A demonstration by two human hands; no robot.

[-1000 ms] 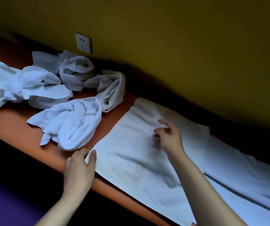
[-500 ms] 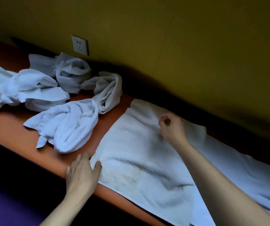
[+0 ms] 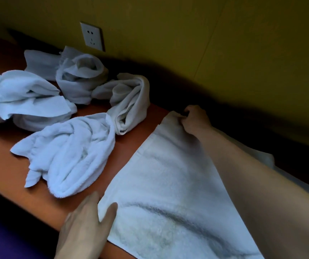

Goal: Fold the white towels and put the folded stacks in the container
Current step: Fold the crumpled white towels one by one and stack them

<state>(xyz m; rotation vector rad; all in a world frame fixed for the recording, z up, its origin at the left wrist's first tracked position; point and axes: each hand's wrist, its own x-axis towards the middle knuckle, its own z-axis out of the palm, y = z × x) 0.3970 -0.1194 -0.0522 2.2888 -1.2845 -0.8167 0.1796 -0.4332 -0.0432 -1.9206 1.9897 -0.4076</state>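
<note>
Lying flat on the orange surface [image 3: 4, 176], the white towel [image 3: 168, 193] has its far corner pinched in the curled fingers of the right hand [image 3: 194, 120], close to the yellow wall [image 3: 224, 43]. The left hand [image 3: 88, 227] rests at its near corner, thumb on the cloth, fingers nearly straight. Crumpled towels [image 3: 69, 152] crowd the surface to the left, below a wall socket [image 3: 92, 36].

Flat white towel [image 3: 161, 184] on orange table [image 3: 0, 165], both hands at its corners.
</note>
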